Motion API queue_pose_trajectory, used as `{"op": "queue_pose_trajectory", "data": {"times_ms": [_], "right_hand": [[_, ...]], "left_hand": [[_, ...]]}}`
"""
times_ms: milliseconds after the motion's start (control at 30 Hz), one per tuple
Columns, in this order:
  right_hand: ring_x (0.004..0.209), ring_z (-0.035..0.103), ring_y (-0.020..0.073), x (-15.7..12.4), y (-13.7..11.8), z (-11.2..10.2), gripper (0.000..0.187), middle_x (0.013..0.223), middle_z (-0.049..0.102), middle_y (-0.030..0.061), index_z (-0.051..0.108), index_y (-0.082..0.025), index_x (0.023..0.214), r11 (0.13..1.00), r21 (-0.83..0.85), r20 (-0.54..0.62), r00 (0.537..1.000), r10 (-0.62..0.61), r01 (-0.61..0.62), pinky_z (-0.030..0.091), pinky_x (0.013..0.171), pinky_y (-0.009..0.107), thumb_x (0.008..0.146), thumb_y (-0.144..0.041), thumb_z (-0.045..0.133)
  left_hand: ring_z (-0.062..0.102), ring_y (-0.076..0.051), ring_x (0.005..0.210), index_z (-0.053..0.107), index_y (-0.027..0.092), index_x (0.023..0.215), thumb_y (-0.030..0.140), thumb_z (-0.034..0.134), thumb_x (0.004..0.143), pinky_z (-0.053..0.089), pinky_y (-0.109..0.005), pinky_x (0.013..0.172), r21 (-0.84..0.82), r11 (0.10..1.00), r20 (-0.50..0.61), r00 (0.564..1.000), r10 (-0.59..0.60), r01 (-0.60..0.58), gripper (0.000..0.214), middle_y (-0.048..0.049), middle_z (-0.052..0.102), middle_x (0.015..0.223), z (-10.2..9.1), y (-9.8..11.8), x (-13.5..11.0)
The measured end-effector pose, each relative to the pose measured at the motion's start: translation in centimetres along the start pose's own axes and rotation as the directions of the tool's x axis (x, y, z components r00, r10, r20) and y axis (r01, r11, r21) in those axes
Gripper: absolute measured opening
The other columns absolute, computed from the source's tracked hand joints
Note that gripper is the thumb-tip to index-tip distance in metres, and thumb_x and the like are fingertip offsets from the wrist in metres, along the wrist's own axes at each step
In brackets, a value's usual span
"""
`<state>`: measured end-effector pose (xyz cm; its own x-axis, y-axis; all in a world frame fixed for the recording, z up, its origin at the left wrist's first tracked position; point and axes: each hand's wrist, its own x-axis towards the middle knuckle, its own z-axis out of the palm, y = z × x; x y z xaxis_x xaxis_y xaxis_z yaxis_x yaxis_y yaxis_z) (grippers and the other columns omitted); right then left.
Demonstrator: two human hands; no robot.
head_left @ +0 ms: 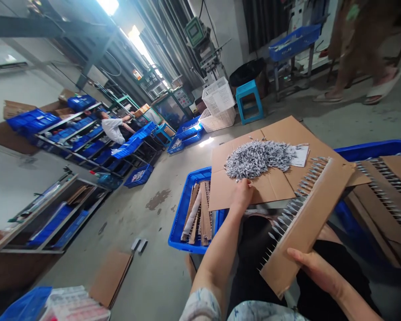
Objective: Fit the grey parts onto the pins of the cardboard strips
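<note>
plainly held at one end, bristling along one edge

gripping the near end of the long cardboard strip (310, 223) in the right hand (322, 271), with thumb across the broad face; tilted above the lap (254, 267), partly overlapping the cardboard sheet (223, 194) in view. holding the left hand (243, 194) curled at the near edge of the heap of small grey pointed pieces (259, 158) on that sheet; cannot tell whether pinching one. likely light and fairly stiff lengthwise, but easy to crease under a hard squeeze. best held by the flat face or pin-free long edge, clear of the thin pins (289, 213) opposite.
</note>
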<state>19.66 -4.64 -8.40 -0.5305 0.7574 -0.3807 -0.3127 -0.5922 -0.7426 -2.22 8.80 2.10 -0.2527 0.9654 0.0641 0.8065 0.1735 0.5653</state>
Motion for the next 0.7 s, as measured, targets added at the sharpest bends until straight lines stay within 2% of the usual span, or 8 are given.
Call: {"op": "queue_pose_trajectory", "data": {"times_ms": [67, 167, 267, 367, 433, 500, 600, 700], "right_hand": [[0.106, 0.064, 0.0371, -0.1, 0.2, -0.1, 0.039, 0.099, 0.076, 0.0099, 0.075, -0.021, 0.094, 0.999, 0.009, 0.035, 0.999, 0.040, -0.040, 0.046, 0.097, 0.053, 0.072, -0.053, 0.072], [0.107, 0.064, 0.0366, -0.3, 0.4, 0.0, 0.046, 0.105, 0.076, 0.0098, 0.073, -0.021, 0.100, 0.998, -0.024, 0.047, 0.997, 0.055, -0.054, 0.044, 0.099, 0.054, 0.068, -0.054, 0.075], [0.107, 0.064, 0.0367, -0.5, 0.7, 0.2, 0.046, 0.105, 0.076, 0.0101, 0.073, -0.021, 0.100, 0.996, -0.060, 0.042, 0.997, 0.069, -0.066, 0.044, 0.099, 0.053, 0.066, -0.053, 0.077], [0.105, 0.064, 0.0367, -0.7, 1.0, 0.3, 0.042, 0.103, 0.077, 0.0096, 0.073, -0.022, 0.098, 0.994, -0.082, 0.040, 0.996, 0.082, -0.078, 0.045, 0.098, 0.053, 0.067, -0.049, 0.078], [0.105, 0.064, 0.0367, -1.0, 0.9, 0.4, 0.040, 0.103, 0.077, 0.0090, 0.072, -0.022, 0.098, 0.993, -0.082, 0.006, 0.997, 0.080, -0.079, 0.046, 0.097, 0.052, 0.067, -0.047, 0.078], [0.105, 0.064, 0.0366, -1.3, 0.7, 0.6, 0.039, 0.102, 0.077, 0.0084, 0.071, -0.023, 0.098, 0.993, -0.085, -0.024, 0.997, 0.077, -0.078, 0.047, 0.096, 0.052, 0.067, -0.045, 0.078], [0.106, 0.064, 0.0366, -1.7, 0.4, 0.7, 0.037, 0.102, 0.077, 0.0086, 0.071, -0.022, 0.097, 0.991, -0.103, -0.007, 0.996, 0.087, -0.087, 0.047, 0.095, 0.051, 0.068, -0.045, 0.077], [0.105, 0.064, 0.0368, -1.7, 0.3, 0.6, 0.037, 0.103, 0.076, 0.0093, 0.071, -0.022, 0.098, 0.990, -0.113, 0.003, 0.997, 0.083, -0.083, 0.047, 0.096, 0.051, 0.070, -0.045, 0.075]], "left_hand": [[0.059, -0.021, 0.087, 0.062, 0.021, 0.086, 0.013, 0.061, 0.078, 0.043, -0.031, 0.080, 0.014, 1.000, 0.020, 1.000, 0.020, -0.020, 0.011, -0.0057, 0.064, 0.091, 0.4, 0.0, 0.3], [0.059, -0.021, 0.091, 0.063, 0.020, 0.086, 0.011, 0.057, 0.080, 0.044, -0.033, 0.084, -0.018, 1.000, 0.026, 0.999, 0.024, -0.024, 0.012, -0.0078, 0.064, 0.097, 0.5, -0.5, -1.0], [0.060, -0.018, 0.085, 0.064, 0.019, 0.088, 0.016, 0.054, 0.084, 0.046, -0.031, 0.080, -0.068, 0.998, 0.046, 0.999, 0.011, -0.008, 0.011, -0.0061, 0.065, 0.091, -0.4, -1.0, -4.1], [0.059, -0.015, 0.075, 0.061, 0.019, 0.088, 0.027, 0.054, 0.086, 0.047, -0.026, 0.070, -0.336, 0.938, 0.138, 0.990, -0.038, 0.083, 0.011, -0.0020, 0.063, 0.080, -1.3, -1.3, -8.6], [0.059, -0.014, 0.075, 0.057, 0.019, 0.086, 0.036, 0.056, 0.085, 0.047, -0.025, 0.067, -0.577, 0.787, 0.250, 0.965, -0.083, 0.218, 0.017, -0.0013, 0.062, 0.080, -1.8, -1.2, -11.8], [0.059, -0.015, 0.077, 0.055, 0.019, 0.084, 0.041, 0.060, 0.082, 0.046, -0.025, 0.068, -0.671, 0.655, 0.369, 0.923, -0.111, 0.347, 0.023, -0.0015, 0.063, 0.080, -2.0, -1.0, -14.3], [0.055, -0.012, 0.069, 0.056, 0.017, 0.081, 0.038, 0.067, 0.075, 0.041, -0.023, 0.066, -0.639, 0.601, 0.506, 0.851, -0.142, 0.480, 0.024, 0.0007, 0.061, 0.072, -1.7, -0.6, -16.4], [0.048, -0.009, 0.061, 0.061, 0.015, 0.077, 0.033, 0.072, 0.069, 0.037, -0.023, 0.063, -0.597, 0.581, 0.572, 0.802, -0.174, 0.552, 0.023, 0.0028, 0.058, 0.067, -1.0, -0.5, -16.9]]}}
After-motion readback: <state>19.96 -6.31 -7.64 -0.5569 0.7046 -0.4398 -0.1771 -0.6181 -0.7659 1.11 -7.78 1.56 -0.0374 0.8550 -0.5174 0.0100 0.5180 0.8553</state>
